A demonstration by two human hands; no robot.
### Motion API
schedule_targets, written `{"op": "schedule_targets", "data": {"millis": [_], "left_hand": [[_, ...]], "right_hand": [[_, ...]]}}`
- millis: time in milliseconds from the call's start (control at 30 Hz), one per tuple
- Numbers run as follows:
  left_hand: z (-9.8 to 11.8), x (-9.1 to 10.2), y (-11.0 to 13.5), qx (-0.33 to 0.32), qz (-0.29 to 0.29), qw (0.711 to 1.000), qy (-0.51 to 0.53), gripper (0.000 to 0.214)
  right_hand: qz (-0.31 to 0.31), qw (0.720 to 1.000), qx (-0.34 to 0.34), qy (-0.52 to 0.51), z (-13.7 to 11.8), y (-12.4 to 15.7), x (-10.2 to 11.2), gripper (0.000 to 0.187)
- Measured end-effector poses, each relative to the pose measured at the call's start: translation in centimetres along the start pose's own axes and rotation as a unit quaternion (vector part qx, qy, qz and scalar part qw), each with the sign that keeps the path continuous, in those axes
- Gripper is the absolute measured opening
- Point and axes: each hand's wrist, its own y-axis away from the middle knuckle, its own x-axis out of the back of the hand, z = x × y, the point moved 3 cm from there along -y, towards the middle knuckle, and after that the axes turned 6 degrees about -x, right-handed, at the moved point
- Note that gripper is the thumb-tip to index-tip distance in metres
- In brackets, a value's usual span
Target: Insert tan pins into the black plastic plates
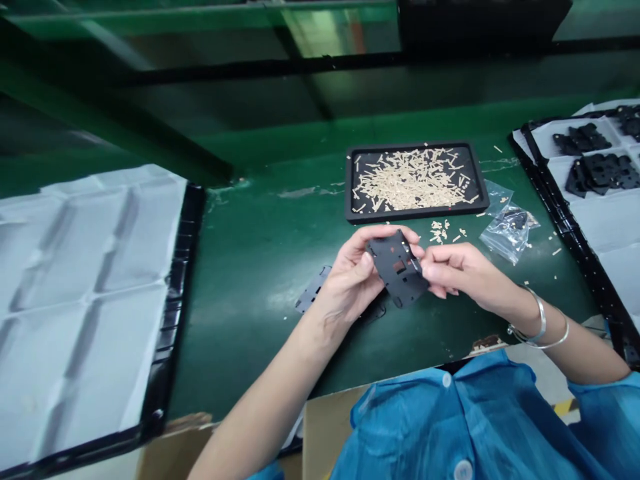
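Note:
My left hand (353,277) grips a flat black plastic part (397,270) by its left edge, fingers curled over the top. My right hand (457,270) pinches the same part at its right side, thumb and forefinger pressed near a small reddish patch. The part is held tilted above the green table (260,247). Two thin silver bangles (537,327) circle my right wrist. Another flat grey part (311,291) lies on the table under my left wrist.
A black tray (350,200) with several small beige strips stands behind the hands, loose strips scattered by it. A clear plastic bag (507,227) lies to the right. Black trays lined with white sheets sit at left (170,333) and right (570,227), the right one bearing black parts (600,173).

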Motion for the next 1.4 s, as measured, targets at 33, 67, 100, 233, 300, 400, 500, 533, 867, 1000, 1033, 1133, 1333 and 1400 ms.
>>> {"op": "schedule_targets", "data": {"millis": [33, 67, 100, 233, 300, 400, 500, 533, 867, 1000, 1033, 1133, 1333, 1400], "left_hand": [[-0.1, 0.0, 0.0, 0.000, -0.010, 1.000, 0.004, 0.028], [-0.2, 0.0, 0.1, 0.001, -0.019, 1.000, 0.010, 0.025], [-0.3, 0.0, 0.1, 0.004, -0.026, 0.999, 0.019, 0.023], [-0.6, -0.1, 0.1, 0.023, -0.032, 0.997, 0.069, 0.018], [-0.7, -0.2, 0.1, 0.022, -0.022, 0.996, 0.080, 0.018], [-0.6, -0.5, 0.1, 0.019, -0.005, 0.996, 0.081, 0.020], [-0.7, -0.5, 0.0, 0.018, 0.037, 0.998, 0.046, 0.028], [-0.7, -0.4, 0.0, 0.017, 0.060, 0.998, 0.020, 0.030], [-1.5, 0.9, -0.5, -0.069, 0.136, 0.975, -0.162, 0.032], [-1.4, 1.0, -0.8, -0.103, 0.148, 0.968, -0.175, 0.044], [-1.3, 1.1, -0.9, -0.111, 0.151, 0.968, -0.167, 0.046], [-1.3, 1.4, -1.0, -0.125, 0.172, 0.965, -0.152, 0.042], [-1.2, 1.7, -1.2, -0.121, 0.183, 0.962, -0.163, 0.036], [-1.2, 1.7, -1.4, -0.116, 0.182, 0.962, -0.167, 0.036]], "right_hand": [[-0.002, 1.000, -0.010, -0.007, 0.1, 0.0, -0.1, 0.043], [0.003, 1.000, -0.021, -0.012, 0.1, 0.0, -0.2, 0.042], [0.010, 0.999, -0.029, -0.016, 0.3, 0.0, -0.2, 0.042], [0.018, 0.998, -0.048, -0.026, 0.7, -0.1, -0.3, 0.041], [0.019, 0.998, -0.049, -0.028, 0.9, -0.2, -0.3, 0.040], [0.023, 0.999, -0.035, -0.021, 1.0, -0.3, -0.1, 0.039], [0.037, 0.999, -0.020, -0.011, 1.1, -0.4, 0.3, 0.040], [0.045, 0.999, -0.017, -0.008, 1.2, -0.5, 0.5, 0.041], [0.163, 0.984, 0.030, 0.063, 2.1, -0.9, 1.7, 0.032], [0.314, 0.934, 0.101, 0.138, 1.1, -1.3, 3.8, 0.025], [0.353, 0.910, 0.128, 0.177, 0.3, -1.7, 4.7, 0.022], [0.441, 0.834, 0.168, 0.286, -2.6, -4.5, 7.9, 0.016], [0.494, 0.694, 0.100, 0.514, -6.1, -10.1, 11.1, 0.027], [0.462, 0.696, 0.089, 0.543, -5.7, -9.3, 10.4, 0.022]]}}
